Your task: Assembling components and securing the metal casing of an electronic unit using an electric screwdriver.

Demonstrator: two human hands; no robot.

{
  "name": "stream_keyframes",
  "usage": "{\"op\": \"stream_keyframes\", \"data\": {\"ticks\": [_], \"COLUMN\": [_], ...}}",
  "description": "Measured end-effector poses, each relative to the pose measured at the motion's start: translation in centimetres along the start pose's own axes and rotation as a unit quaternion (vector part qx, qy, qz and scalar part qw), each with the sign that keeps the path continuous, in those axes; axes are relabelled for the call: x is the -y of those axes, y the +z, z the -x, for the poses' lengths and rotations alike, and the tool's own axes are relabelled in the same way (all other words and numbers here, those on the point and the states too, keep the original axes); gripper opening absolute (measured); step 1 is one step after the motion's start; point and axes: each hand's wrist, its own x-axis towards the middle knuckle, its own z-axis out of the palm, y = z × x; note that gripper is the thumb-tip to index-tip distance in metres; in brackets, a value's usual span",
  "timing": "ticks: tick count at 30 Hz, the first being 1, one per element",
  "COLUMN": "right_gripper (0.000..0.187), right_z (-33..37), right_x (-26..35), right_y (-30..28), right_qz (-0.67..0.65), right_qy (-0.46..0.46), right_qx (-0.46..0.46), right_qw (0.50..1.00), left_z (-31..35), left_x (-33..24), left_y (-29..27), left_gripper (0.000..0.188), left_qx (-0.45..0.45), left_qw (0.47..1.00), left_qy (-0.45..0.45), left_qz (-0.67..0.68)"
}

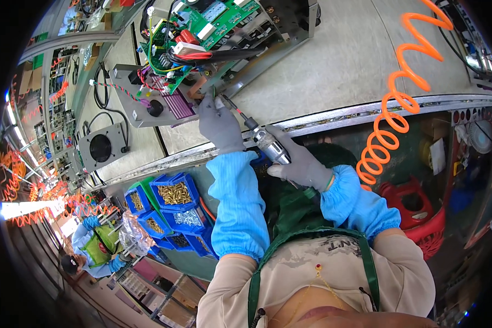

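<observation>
- Power screwdriver (pixel 271 145), count one: long axis runs obliquely, handle end at lower right, bit toward upper left, aimed at the near edge of the metal chassis (pixel 139 116).
- Location of screwdriver: in front of the chassis, above the bench's front rail (pixel 320 126); whether the bit tip touches a screw cannot be told.
- Right hand (pixel 306 164), grey-gloved: fingers wrapped around the screwdriver barrel, grip closed firmly on it.
- Left hand (pixel 220 121), grey-gloved: fingertips at the chassis edge, just beside the bit; whether they pinch something cannot be told.
- Chassis, count one: on the workbench (pixel 333 71), long axis slanting from lower left to upper right. It carries at least two green circuit boards (pixel 224 24) and one purple finned heatsink (pixel 177 104).
- Fan unit (pixel 100 148), count one: grey panel with a round black fan, lying left of the chassis, apart from it.
- Blue bins (pixel 176 206): at least six, grouped left of the left forearm. Brass-coloured fasteners (pixel 174 193) fill one; silver-coloured fasteners (pixel 187 217) lie in the bin beside it.
- Nearby orange coiled hose (pixel 396 123), count one, hanging at right.
- Red stool (pixel 413 202), count one, lower right.
- Co-worker (pixel 98 246), count one, far left.
</observation>
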Motion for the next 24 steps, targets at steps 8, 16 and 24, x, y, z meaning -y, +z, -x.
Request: {"op": "stream_keyframes", "data": {"ticks": [8,16,24], "right_gripper": [0.092,0.093,0.094], "right_z": [-0.8,-1.7,-2.1], "right_x": [-1.3,-3.9,-4.5], "right_y": [0.1,2.5,3.8], "right_qz": [-0.021,0.012,-0.202], "right_qy": [0.007,-0.07,-0.058], "right_qx": [0.01,-0.047,0.012], "right_qw": [1.0,0.996,0.978], "left_z": [-0.4,-0.9,-1.3], "left_x": [-0.6,-2.0,-2.0], "left_y": [-0.4,-0.9,-0.9], "left_gripper": [0.026,0.022,0.02], "left_qx": [0.002,0.042,0.037], "left_qw": [0.996,0.988,0.984], "left_qy": [0.067,0.02,0.061], "left_qz": [-0.066,-0.145,-0.163]}}
